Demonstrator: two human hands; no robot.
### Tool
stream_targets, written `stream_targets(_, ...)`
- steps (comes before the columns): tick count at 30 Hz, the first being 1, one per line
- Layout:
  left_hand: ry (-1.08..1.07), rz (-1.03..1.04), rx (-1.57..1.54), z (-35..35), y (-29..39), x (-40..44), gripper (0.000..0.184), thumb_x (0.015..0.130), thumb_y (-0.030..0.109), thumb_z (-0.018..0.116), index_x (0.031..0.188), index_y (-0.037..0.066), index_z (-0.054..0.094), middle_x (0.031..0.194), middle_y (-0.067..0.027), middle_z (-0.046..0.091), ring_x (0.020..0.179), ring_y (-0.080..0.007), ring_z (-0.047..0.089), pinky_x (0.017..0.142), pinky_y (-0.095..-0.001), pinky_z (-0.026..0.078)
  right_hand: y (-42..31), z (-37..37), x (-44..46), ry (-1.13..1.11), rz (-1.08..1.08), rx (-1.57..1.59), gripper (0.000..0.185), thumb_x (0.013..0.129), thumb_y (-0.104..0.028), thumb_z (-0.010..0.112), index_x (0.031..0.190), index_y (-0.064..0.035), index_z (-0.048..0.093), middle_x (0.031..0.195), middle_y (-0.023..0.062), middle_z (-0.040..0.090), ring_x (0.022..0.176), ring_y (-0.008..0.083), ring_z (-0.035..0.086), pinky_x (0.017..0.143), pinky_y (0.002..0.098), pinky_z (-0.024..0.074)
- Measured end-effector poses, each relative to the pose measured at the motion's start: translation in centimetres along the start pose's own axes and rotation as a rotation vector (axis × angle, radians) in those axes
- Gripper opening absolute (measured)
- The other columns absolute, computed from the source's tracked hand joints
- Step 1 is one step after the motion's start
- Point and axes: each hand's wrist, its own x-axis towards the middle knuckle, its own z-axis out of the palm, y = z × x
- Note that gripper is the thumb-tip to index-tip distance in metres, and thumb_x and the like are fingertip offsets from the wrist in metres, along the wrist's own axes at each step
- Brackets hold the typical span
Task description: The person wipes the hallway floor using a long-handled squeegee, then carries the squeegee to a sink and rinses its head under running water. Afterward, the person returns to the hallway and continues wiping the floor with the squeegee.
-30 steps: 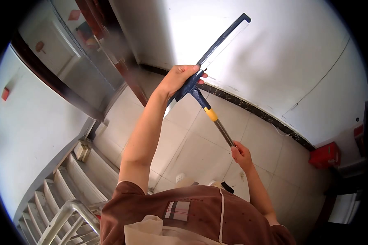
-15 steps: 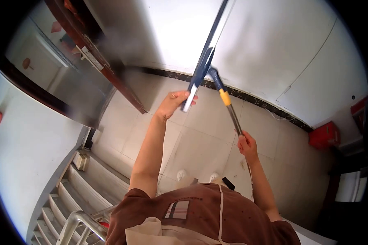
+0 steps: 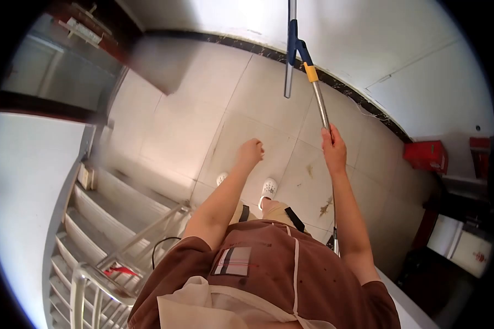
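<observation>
A long-handled squeegee (image 3: 292, 52) with a dark blue head, a yellow collar and a metal pole reaches up to the top edge of the view, in front of the white wall. My right hand (image 3: 334, 148) is wrapped round its metal pole below the collar. The pole's lower end runs down beside my right forearm. My left hand (image 3: 251, 152) hangs over the tiled floor, away from the squeegee, its fingers curled in; whether anything small is inside them is hidden.
Stairs (image 3: 101, 219) with a metal railing (image 3: 82, 285) descend at the lower left. A red box (image 3: 426, 156) stands by the wall at the right. A brown door edge (image 3: 148, 82) is at the upper left. White shoes (image 3: 269, 188) are below.
My left hand has let go of the squeegee head and come down toward my body. The squeegee has swung more upright and moved up in view, my right hand still on its pole.
</observation>
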Motion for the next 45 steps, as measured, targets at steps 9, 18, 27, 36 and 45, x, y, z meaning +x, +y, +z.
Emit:
stream_targets(9,0.019,-0.033,-0.932,8.9,2.8,-4.3,0.028,0.080,0.026,0.042,0.078,0.002,0.058,0.074,-0.0054,0.059,0.060,-0.0130,0.056,0.059,-0.0246,0.045,0.5,5.9,3.6,-0.211,-0.257,-0.413,0.043,0.082,-0.020,0.042,0.123,-0.0092,0.031,0.085,0.0168,0.055,0.078,0.0273,0.055,0.071,0.0337,0.0414)
stream_targets(18,0.061,-0.146,-1.910,6.1,5.3,-8.5,0.046,0.084,0.042,0.026,0.059,0.008,0.042,0.051,-0.0063,0.044,0.045,-0.0193,0.044,0.044,-0.0303,0.037,-9.0,18.6,1.2,-0.736,-0.311,-0.311,0.052,0.081,-0.016,0.045,0.127,-0.0056,0.022,0.087,0.0139,0.054,0.078,0.0232,0.054,0.073,0.0318,0.0413)
stream_targets(27,0.380,-0.106,-2.327,-10.5,-6.2,-9.0,0.038,0.080,0.035,0.028,0.050,0.012,0.031,0.042,-0.0014,0.031,0.034,-0.0161,0.030,0.033,-0.0286,0.024,3.2,1.0,-4.7,-1.485,0.253,-0.421,0.037,0.086,-0.031,0.038,0.108,-0.0014,0.045,0.087,0.0052,0.055,0.082,0.0137,0.052,0.075,0.0274,0.0406)
stream_targets(36,0.698,-0.278,-2.338,-15.2,-18.0,-3.1,0.026,0.080,0.021,0.029,0.059,0.009,0.041,0.047,-0.0042,0.041,0.037,-0.0170,0.036,0.033,-0.0267,0.031,-14.0,-10.8,-9.4,-0.792,0.151,-1.530,0.036,0.076,-0.036,0.052,0.098,-0.0076,0.052,0.078,0.0141,0.059,0.071,0.0305,0.057,0.060,0.0377,0.0444)
stream_targets(45,0.800,-0.228,-2.276,-6.9,-15.8,-3.4,0.046,0.085,0.044,0.034,0.066,0.003,0.042,0.052,-0.0096,0.045,0.039,-0.0184,0.043,0.034,-0.0304,0.037,-10.6,-0.2,-8.4,-1.046,0.127,-0.649,0.038,0.078,-0.020,0.051,0.113,-0.0071,0.044,0.095,0.0202,0.055,0.088,0.0294,0.055,0.071,0.0357,0.0428)
